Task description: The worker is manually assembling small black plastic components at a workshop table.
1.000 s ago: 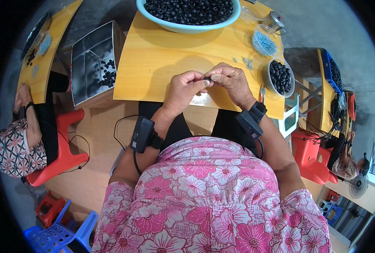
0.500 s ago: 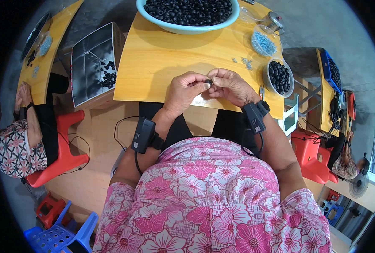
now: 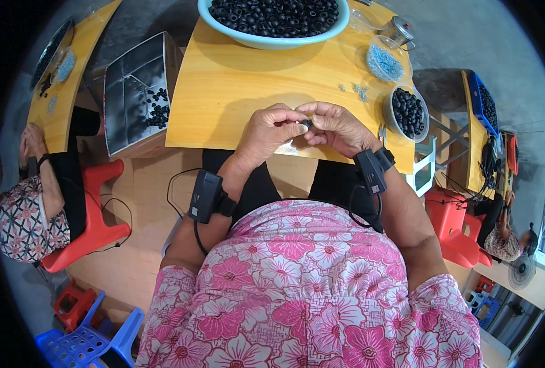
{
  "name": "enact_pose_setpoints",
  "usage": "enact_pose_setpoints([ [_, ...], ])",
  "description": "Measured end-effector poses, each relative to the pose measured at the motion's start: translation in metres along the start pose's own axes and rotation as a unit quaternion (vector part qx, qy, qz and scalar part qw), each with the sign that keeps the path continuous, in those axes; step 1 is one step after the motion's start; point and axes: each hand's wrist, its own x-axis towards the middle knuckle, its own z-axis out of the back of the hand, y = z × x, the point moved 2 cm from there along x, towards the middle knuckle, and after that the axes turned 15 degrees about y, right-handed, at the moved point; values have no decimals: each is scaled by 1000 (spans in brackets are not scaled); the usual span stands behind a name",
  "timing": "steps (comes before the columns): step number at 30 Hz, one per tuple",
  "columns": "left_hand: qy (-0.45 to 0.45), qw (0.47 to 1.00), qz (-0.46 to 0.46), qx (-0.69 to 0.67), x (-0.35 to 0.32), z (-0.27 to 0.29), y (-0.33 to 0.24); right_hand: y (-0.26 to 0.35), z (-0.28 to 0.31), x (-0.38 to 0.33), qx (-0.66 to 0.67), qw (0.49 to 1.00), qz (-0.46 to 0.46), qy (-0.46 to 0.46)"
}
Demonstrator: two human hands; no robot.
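Observation:
Over the table's near edge, my left hand (image 3: 269, 134) and my right hand (image 3: 339, 130) meet at the fingertips. Between them is a small black part (image 3: 307, 123), pinched by the thumb and fingers of both hands; most of it is hidden. A round tub of black parts (image 3: 408, 113) stands to the right of my right hand. Farther back, a clear tub (image 3: 384, 63) holds many tiny pale-blue clear pieces, and a few loose clear pieces (image 3: 361, 92) lie on the wood beside it. A light-blue basin (image 3: 272, 43) full of black ring-shaped parts is at the far edge.
The yellow wooden table (image 3: 223, 92) carries a metal cup (image 3: 400, 30) at its far right. Small metal scissors or tweezers (image 3: 382, 133) lie by my right wrist. Left of the table, a box (image 3: 134, 92) holds scattered black parts. Other people sit at tables on both sides.
Both hands stay together at the near edge. The black part has shifted slightly right and nearer to me, and my right fingertips have closed in over it.

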Motion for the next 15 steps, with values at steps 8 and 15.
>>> enact_pose_setpoints([
  [8, -50, 998, -6, 36, -1, -4, -2, -3, -7, 2, 18, 998, 48, -28],
  [15, -73, 996, -11, 56, -2, -5, -2, -7, -2, 2, 32, 998, 32, -34],
])
